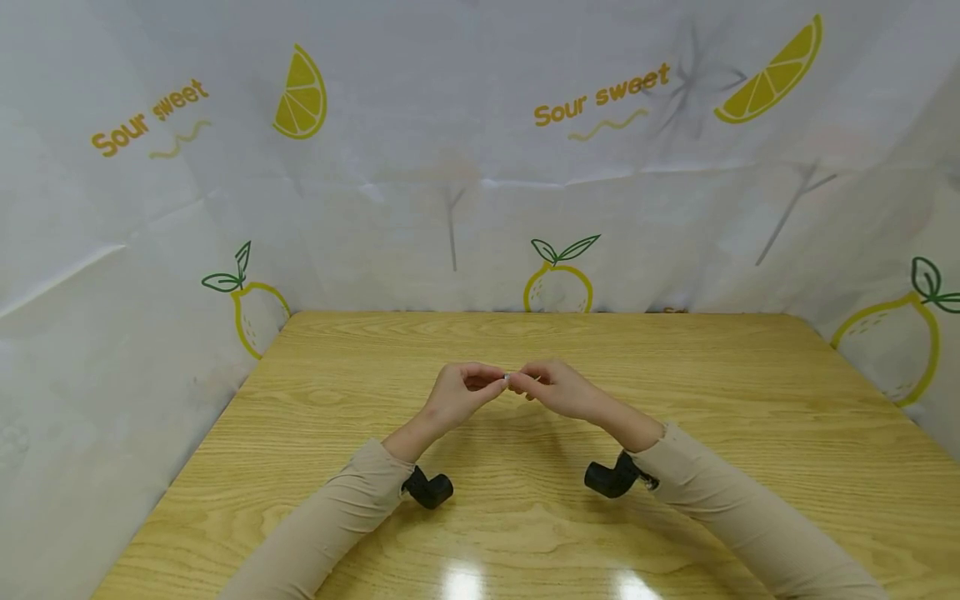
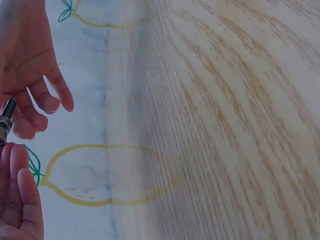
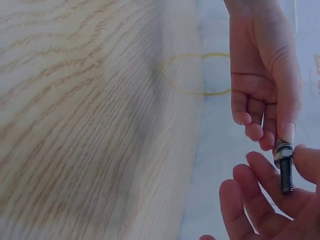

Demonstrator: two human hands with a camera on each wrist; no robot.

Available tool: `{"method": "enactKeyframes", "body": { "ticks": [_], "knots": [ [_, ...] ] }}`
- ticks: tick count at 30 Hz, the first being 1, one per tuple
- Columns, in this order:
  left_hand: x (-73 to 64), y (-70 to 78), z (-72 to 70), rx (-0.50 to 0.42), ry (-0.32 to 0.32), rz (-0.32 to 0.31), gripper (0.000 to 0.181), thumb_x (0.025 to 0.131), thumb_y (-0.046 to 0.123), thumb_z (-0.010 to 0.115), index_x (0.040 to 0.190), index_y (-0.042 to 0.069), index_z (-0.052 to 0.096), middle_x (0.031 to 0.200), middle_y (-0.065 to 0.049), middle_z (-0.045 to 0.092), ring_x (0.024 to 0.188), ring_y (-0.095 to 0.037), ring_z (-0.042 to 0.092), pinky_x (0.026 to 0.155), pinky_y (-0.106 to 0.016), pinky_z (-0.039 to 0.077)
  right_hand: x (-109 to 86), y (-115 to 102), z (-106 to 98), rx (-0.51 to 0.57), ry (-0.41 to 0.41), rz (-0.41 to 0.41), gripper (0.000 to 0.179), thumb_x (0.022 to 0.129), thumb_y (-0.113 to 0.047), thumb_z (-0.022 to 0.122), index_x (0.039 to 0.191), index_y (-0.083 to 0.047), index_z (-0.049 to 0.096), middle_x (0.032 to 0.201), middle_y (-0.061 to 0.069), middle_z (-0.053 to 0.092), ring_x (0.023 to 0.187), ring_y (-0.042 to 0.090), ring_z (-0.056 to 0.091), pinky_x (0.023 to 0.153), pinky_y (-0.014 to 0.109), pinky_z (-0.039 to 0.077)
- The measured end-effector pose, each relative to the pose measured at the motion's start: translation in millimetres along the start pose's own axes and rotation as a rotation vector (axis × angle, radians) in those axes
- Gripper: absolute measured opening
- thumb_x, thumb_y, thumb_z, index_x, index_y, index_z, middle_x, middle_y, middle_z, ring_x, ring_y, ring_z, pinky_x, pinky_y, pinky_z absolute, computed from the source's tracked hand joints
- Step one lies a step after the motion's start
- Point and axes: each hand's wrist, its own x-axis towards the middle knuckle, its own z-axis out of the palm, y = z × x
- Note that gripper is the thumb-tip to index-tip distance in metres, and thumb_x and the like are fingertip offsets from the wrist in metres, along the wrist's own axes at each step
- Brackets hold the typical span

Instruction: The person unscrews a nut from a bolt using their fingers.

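A small dark threaded bolt point(image 3: 286, 175) carries a silvery hex nut point(image 3: 283, 152) with washers next to it. My left hand point(image 1: 461, 396) pinches the bolt's head end between thumb and fingers, hiding the head. From the other side, my right hand point(image 1: 561, 390) has its thumb and index finger at the nut, and its other fingers are spread loosely. In the right wrist view the thread points down toward the right palm. Both hands meet over the middle of the table, and the bolt point(image 2: 9, 107) shows at the left edge of the left wrist view.
The wood-grained table point(image 1: 337, 350) spreads around both hands. Behind it hangs a white cloth point(image 1: 390, 225) printed with lemons and lettering. A black angled wrist mount point(image 1: 430, 487) sits below the left sleeve, and another black mount point(image 1: 609, 478) below the right sleeve.
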Motion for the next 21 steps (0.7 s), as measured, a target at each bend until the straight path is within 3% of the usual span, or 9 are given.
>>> {"method": "enactKeyframes", "body": {
  "ticks": [3,9,16,21],
  "knots": [
    [-1.9,5.4,-0.4,0.007,0.0,-0.001,0.026,0.09,0.015,0.063,0.11,-0.001,0.067,0.108,-0.02,0.067,0.094,-0.029,0.066,0.077,-0.028,0.056,0.0,-0.3,0.3,0.012,0.002,0.019,0.033,0.099,-0.021,0.047,0.111,0.006,0.061,0.109,0.025,0.062,0.096,0.038,0.061,0.081,0.042,0.054],
    [-0.9,0.0,-0.4,0.001,0.008,0.018,0.024,0.089,0.015,0.064,0.108,0.0,0.068,0.107,-0.019,0.068,0.092,-0.027,0.067,0.077,-0.026,0.055,0.3,1.0,0.7,0.01,0.046,0.008,0.028,0.094,-0.021,0.058,0.111,0.001,0.059,0.109,0.018,0.061,0.092,0.024,0.063,0.075,0.031,0.053],
    [-0.8,-0.3,-0.2,-0.012,0.0,-0.007,0.026,0.089,0.018,0.064,0.109,0.001,0.068,0.108,-0.017,0.068,0.093,-0.025,0.067,0.078,-0.026,0.056,0.4,0.6,1.3,0.027,-0.021,0.0,0.04,0.101,-0.028,0.041,0.109,0.006,0.061,0.108,0.027,0.061,0.096,0.039,0.061,0.083,0.045,0.053],
    [-0.5,-1.4,0.4,-0.006,0.009,0.005,0.026,0.089,0.018,0.064,0.109,0.0,0.068,0.108,-0.018,0.068,0.092,-0.026,0.066,0.077,-0.027,0.056,-1.5,1.0,-0.1,0.007,0.011,-0.07,0.038,0.096,-0.035,0.051,0.106,0.001,0.061,0.102,0.018,0.063,0.088,0.025,0.063,0.074,0.033,0.054]
  ]
}}
